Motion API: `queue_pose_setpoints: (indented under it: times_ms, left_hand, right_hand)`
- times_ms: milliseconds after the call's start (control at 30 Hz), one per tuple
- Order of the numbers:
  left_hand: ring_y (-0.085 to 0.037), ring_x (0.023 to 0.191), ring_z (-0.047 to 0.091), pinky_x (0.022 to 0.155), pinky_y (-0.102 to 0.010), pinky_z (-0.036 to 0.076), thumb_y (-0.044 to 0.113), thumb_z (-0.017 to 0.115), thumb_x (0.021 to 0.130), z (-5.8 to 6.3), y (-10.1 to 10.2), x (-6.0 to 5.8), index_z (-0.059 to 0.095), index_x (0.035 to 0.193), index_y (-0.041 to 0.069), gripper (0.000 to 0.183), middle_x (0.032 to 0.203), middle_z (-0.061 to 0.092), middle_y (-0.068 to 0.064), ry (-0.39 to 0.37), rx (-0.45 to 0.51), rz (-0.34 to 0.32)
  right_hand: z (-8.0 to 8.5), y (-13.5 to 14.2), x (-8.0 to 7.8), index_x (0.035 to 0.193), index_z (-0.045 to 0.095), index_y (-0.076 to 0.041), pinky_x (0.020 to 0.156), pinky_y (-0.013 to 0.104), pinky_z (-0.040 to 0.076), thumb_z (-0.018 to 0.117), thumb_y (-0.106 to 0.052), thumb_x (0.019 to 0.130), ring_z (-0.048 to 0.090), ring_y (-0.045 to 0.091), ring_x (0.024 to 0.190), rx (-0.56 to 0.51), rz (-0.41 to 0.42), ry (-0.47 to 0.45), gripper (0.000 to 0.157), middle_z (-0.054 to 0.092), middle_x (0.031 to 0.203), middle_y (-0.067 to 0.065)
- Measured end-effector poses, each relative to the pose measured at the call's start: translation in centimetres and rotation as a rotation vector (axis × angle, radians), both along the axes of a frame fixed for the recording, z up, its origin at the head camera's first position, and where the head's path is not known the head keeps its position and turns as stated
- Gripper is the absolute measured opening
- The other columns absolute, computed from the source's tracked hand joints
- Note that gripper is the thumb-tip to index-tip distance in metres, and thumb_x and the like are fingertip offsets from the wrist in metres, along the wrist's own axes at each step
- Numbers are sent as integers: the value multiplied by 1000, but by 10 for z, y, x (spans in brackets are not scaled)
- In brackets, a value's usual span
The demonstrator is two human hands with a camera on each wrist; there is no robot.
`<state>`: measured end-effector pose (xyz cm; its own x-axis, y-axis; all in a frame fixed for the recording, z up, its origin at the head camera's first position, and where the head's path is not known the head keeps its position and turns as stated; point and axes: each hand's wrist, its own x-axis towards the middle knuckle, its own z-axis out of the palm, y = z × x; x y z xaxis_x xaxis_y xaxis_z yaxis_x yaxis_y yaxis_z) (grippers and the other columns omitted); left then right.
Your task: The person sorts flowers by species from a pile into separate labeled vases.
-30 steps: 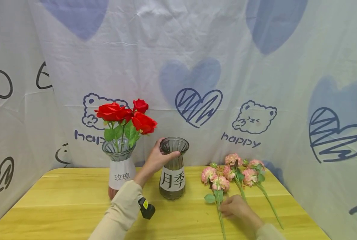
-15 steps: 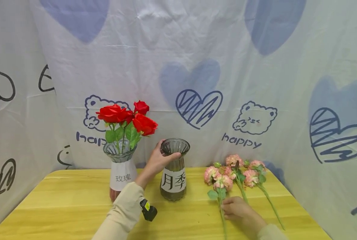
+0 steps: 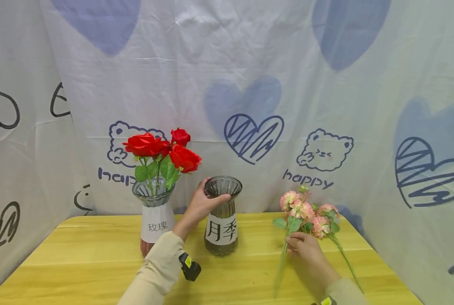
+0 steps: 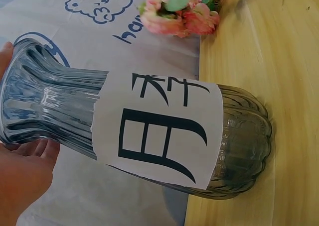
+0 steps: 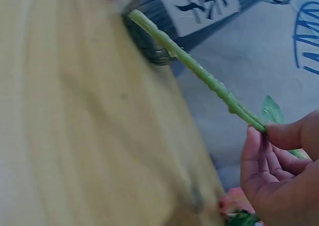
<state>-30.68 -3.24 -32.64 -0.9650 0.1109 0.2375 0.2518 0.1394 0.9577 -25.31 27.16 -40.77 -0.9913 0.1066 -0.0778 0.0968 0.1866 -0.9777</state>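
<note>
My left hand (image 3: 205, 203) grips the flared neck of a grey ribbed glass vase (image 3: 221, 248), thumb across the front of the rim. The vase stands upright on the table and carries a white paper label (image 4: 162, 131) with black characters. Between thumb and fingertips, my right hand (image 3: 306, 250) pinches the green stem (image 5: 199, 74) of a pink flower (image 3: 301, 210). That stem is raised off the table, its cut end pointing down toward me. Other pink flowers (image 3: 321, 226) lie just behind and right of this hand, partly hidden by the held one.
Left of the grey vase stands another glass vase (image 3: 156, 216) with a white label, holding several red roses (image 3: 185, 158). A printed white cloth (image 3: 249, 97) hangs behind and on both sides of the yellow wooden table (image 3: 89, 258).
My right hand has lifted a pink flower by its stem off the table, moving up and slightly right. My left hand keeps its grip on the grey vase.
</note>
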Motion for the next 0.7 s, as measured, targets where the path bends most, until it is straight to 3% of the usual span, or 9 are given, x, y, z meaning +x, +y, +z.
queue_pose_setpoints:
  times_ms: [167, 400, 700]
  left_hand:
    - [-37, 124, 47, 100, -49, 43, 25, 77, 83, 0, 0, 1, 26, 150, 7, 87, 138, 44, -24, -2, 8, 2]
    - [-36, 123, 48, 99, -48, 44, 23, 77, 82, 0, 0, 2, 26, 150, 6, 87, 137, 45, -24, 6, 21, 4]
    - [-38, 125, 46, 100, -49, 43, 25, 78, 81, -2, -1, 0, 23, 151, 6, 91, 139, 43, -25, -3, 34, -5]
  right_hand:
    - [14, 4, -7, 129, 38, 24, 79, 28, 55, 53, -2, 98, 60, 10, 82, -41, -38, 89, 43, 58, 106, 18]
    - [29, 4, -21, 126, 47, 19, 64, 19, 53, 54, -5, 98, 59, 6, 70, -129, -129, 111, 38, 61, 82, 2]
    - [41, -2, -34, 122, 50, 19, 56, 25, 51, 57, -5, 96, 59, 8, 62, -195, -181, 113, 36, 61, 82, 5]
